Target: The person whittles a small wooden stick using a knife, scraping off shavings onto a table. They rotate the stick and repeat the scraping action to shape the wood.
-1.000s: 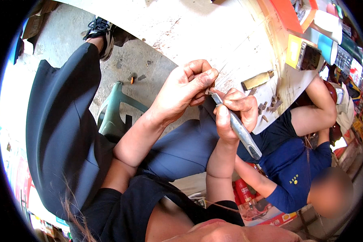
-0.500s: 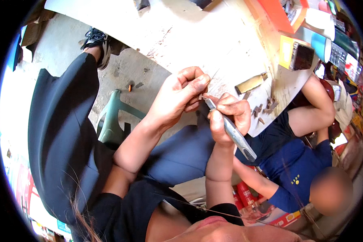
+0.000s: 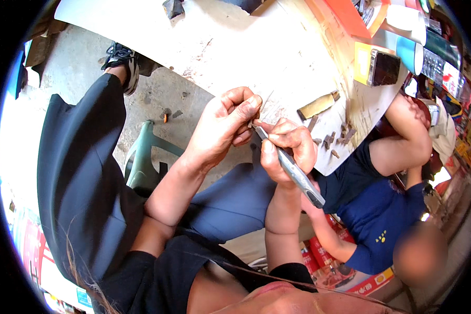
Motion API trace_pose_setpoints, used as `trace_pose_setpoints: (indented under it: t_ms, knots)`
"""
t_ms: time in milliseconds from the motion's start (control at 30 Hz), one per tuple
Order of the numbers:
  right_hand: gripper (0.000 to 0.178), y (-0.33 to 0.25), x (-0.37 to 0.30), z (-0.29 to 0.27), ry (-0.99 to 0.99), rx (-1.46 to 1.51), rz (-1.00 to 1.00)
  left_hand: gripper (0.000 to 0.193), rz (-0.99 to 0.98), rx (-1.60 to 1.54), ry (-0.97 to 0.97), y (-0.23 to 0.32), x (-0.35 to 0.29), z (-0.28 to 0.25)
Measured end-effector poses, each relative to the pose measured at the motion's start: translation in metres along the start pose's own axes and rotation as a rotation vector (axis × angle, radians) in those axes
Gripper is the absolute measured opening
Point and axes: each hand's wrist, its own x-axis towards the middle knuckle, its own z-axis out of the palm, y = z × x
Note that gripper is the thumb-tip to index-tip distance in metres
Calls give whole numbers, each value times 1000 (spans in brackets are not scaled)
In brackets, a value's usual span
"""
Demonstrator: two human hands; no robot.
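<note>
My right hand (image 3: 293, 146) is closed around a craft knife (image 3: 299, 179) with a grey handle, its tip pointing up and left. The fingers of my left hand (image 3: 220, 124) are pinched together right by the knife's tip. Whatever lies between them is tiny and mostly hidden. Both hands are in front of my body, by the near edge of a white table (image 3: 235, 57). On the table to the right of my hands lie a tan-yellow block (image 3: 316, 107) and several small brown pieces (image 3: 335, 153).
A phone (image 3: 385, 69) leans against a yellow box (image 3: 362, 63) at the table's right, near an orange box (image 3: 345, 15) and a blue-and-white cup (image 3: 409, 55). Another person in a navy shirt (image 3: 371, 225) sits at the right. A green stool (image 3: 143, 162) stands below left.
The view has shifted slightly, so the table things appear a little lower and left. My hands keep the same grip at the knife's tip. The other person's hand now shows on the knee.
</note>
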Motion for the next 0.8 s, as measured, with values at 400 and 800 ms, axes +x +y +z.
trace_pose_setpoints:
  t_ms: [400, 800]
  knots:
    - [14, -5, 0, 8, 85, 11, 58, 18, -21, -42, -27, 2, 0, -2]
    - [15, -5, -2, 9, 138, 127, 144, 19, -21, -12, -17, 3, 0, 0]
